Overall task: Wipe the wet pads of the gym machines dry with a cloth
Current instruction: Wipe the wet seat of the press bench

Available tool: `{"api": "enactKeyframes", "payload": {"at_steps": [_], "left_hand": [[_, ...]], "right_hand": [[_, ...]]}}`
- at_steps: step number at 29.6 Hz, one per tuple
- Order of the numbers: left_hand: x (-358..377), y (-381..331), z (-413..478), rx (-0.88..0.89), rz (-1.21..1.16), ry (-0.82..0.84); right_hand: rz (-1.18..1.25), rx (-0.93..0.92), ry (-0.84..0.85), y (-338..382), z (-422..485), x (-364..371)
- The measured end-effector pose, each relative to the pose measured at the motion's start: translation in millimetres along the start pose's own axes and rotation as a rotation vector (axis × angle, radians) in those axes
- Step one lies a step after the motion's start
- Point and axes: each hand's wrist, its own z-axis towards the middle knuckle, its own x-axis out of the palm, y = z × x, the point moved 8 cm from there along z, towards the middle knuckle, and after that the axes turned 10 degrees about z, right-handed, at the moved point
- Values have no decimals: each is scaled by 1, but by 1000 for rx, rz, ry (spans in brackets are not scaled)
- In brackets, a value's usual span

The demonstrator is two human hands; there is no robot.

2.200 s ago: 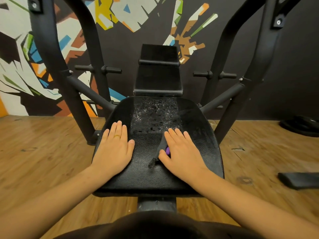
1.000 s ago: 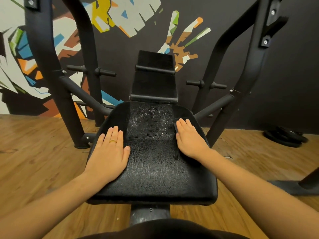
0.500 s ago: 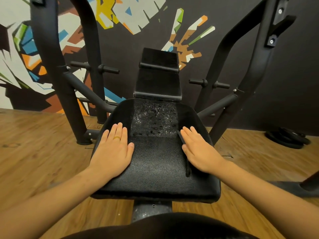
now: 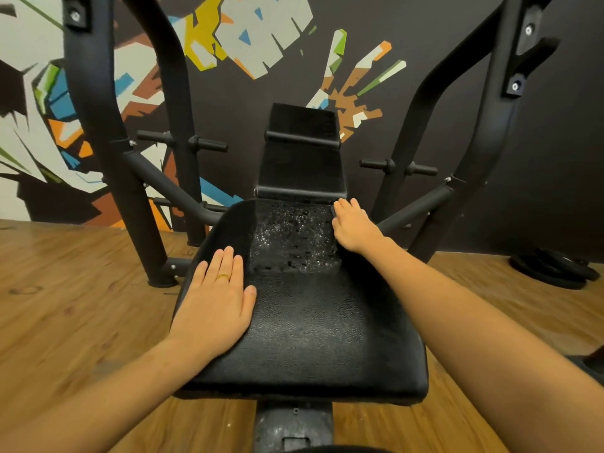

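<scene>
Flanking the work area are two black frame uprights, left (image 4: 98, 125) and right (image 4: 483, 142), each with short pegs (image 4: 209, 145) jutting sideways. Behind them is a dark wall with a coloured mural (image 4: 255, 37). Weight plates (image 4: 555, 269) lie on the wooden floor (image 4: 65, 305) at far right, well apart from the machine. Nothing lies across the pad surface except the two hands.

The seat pad (image 4: 310, 338) sits centre frame on its post (image 4: 294, 426). Its long axis runs away from the person, and it narrows towards the upright back pad (image 4: 300, 152) at its far end. Water droplets (image 4: 291, 237) cover the far middle of the seat; the near half looks matt and free of beads.

The left hand (image 4: 215, 305), with a ring (image 4: 223, 276) on one finger, rests palm down on the seat's left side, fingers straight and together, holding nothing. The right hand (image 4: 354, 228) presses flat on the far right corner, fingertips just short of the back pad, fingers straight. A thin dark strip (image 4: 338, 258) shows along its thumb side, lying lengthwise with the seat. Whether this is the cloth cannot be told.
</scene>
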Motion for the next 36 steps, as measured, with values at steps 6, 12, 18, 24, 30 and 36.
{"api": "enactKeyframes", "payload": {"at_steps": [6,12,18,24,30,36], "left_hand": [[1,3,0,9,-21,5],[2,2,0,14,-33,-5],[2,1,-2,14,-19,8],[4,3,-1,9,-10,-3],[2,2,-2,12,-5,-9],[4,3,-2,13,2,-5]], "right_hand": [[-1,-23,47,5,-24,5],[-2,-49,123,5,-30,5],[26,78,68,2,23,3],[93,15,16,9,-18,1],[93,-45,54,29,-114,3],[35,-74,32,45,-160,9]]}}
